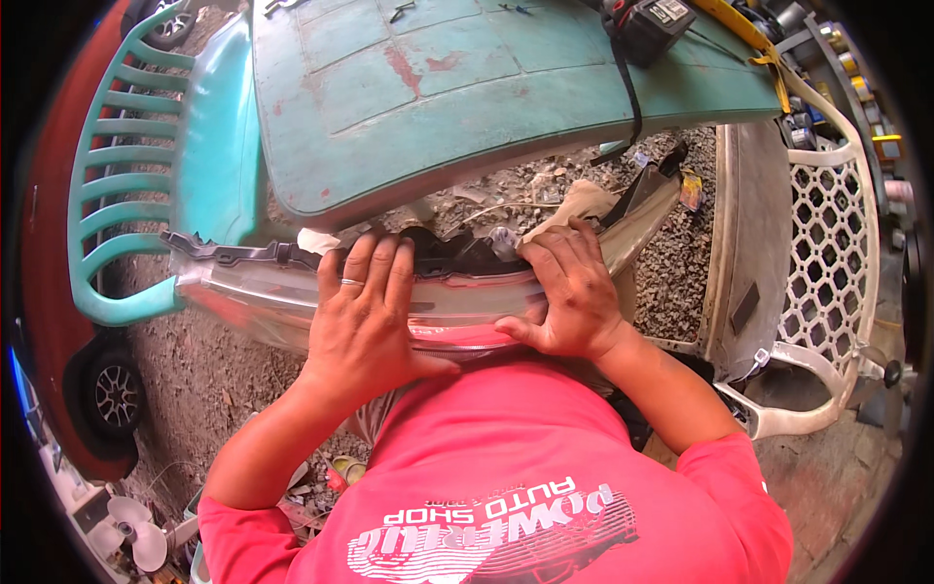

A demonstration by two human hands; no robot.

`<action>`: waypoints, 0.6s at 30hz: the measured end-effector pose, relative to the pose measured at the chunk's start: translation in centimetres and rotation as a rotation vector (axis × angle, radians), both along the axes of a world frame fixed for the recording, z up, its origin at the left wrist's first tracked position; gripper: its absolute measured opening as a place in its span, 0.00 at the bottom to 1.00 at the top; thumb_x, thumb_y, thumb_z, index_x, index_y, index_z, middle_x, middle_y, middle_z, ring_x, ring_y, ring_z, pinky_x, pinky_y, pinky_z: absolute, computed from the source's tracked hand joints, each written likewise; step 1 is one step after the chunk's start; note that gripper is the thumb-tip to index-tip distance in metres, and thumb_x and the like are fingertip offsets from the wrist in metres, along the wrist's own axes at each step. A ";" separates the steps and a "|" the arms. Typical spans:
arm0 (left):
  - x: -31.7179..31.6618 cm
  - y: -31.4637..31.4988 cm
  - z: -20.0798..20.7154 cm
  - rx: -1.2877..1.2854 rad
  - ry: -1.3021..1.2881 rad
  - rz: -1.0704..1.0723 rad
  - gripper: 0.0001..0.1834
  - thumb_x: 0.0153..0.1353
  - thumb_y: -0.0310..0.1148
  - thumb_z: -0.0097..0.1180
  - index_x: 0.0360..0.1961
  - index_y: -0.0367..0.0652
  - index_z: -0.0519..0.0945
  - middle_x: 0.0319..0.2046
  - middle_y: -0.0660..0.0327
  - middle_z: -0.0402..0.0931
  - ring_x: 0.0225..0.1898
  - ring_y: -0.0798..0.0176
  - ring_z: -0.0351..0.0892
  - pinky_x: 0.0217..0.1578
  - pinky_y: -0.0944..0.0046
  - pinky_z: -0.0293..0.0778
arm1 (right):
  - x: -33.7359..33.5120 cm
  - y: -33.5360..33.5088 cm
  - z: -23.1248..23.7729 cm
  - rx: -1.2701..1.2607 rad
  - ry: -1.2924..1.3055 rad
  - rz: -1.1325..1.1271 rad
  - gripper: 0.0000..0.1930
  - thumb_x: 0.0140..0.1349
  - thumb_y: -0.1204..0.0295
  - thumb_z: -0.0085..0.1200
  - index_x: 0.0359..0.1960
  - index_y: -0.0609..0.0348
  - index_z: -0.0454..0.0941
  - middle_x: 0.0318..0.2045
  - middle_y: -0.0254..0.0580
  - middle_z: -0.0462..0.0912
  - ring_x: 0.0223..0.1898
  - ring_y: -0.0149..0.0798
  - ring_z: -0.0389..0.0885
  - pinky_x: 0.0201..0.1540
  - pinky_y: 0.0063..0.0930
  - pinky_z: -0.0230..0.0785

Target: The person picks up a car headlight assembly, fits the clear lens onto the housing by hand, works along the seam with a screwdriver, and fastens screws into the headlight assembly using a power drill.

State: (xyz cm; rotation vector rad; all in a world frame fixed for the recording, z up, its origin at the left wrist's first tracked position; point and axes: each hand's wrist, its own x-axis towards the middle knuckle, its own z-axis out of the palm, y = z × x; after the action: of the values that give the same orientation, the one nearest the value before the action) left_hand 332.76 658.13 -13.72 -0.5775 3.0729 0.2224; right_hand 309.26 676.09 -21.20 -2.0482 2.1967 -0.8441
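Note:
A long car headlight point(248, 297) with a clear, shiny lens lies crosswise against the front of my body, over my lap. Its black housing edge point(452, 258) faces away from me. My left hand point(362, 326) grips the middle of it, fingers over the far edge and thumb on the near side; a ring shows on one finger. Farther right, my right hand point(576, 297) holds it the same way, with its thumb pressed on the lens. Beside the right fingers sits a crumpled beige cloth or paper point(582, 202); a small white piece point(316, 241) shows by the left fingers.
A scuffed teal table point(457, 88) stands just ahead, bearing a black power-tool battery point(654, 27). A teal plastic chair point(126, 185) is at left, a white chair point(827, 219) at right. Beyond the teal chair is a red car point(53, 253). Gravel point(676, 234) covers the ground.

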 end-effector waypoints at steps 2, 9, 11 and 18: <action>-0.2 0.0 -0.1 -0.018 0.013 -0.004 0.76 0.27 0.74 0.83 0.73 0.34 0.72 0.68 0.48 0.75 0.74 0.41 0.68 0.77 0.33 0.54 | -0.2 -0.1 -0.1 -0.021 -0.008 -0.007 0.45 0.57 0.30 0.69 0.56 0.63 0.82 0.54 0.53 0.84 0.60 0.58 0.81 0.76 0.66 0.60; -0.3 0.2 -0.7 -0.002 0.040 -0.034 0.70 0.24 0.74 0.83 0.70 0.43 0.78 0.65 0.56 0.79 0.71 0.44 0.72 0.71 0.36 0.59 | -0.3 0.1 -0.9 -0.111 -0.030 -0.038 0.40 0.54 0.32 0.73 0.48 0.59 0.85 0.46 0.45 0.87 0.54 0.51 0.84 0.72 0.59 0.65; -0.2 0.5 -0.8 -0.018 0.051 -0.038 0.70 0.24 0.73 0.83 0.69 0.43 0.79 0.64 0.56 0.80 0.70 0.44 0.72 0.71 0.36 0.59 | -0.4 0.1 -1.3 -0.119 -0.036 -0.044 0.40 0.53 0.32 0.74 0.48 0.59 0.85 0.46 0.45 0.87 0.54 0.50 0.84 0.71 0.58 0.65; -0.7 0.7 -0.6 0.025 0.052 -0.009 0.67 0.25 0.67 0.85 0.68 0.43 0.79 0.64 0.58 0.79 0.71 0.46 0.71 0.72 0.36 0.58 | -0.8 0.2 -0.7 -0.044 -0.092 -0.052 0.40 0.53 0.30 0.73 0.49 0.57 0.86 0.48 0.44 0.87 0.57 0.50 0.84 0.71 0.57 0.64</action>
State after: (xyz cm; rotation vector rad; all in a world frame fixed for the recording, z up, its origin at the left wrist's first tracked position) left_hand 332.09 658.86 -14.31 -0.5659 3.1171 0.2791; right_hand 308.51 676.29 -21.91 -1.9363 2.2116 -0.9786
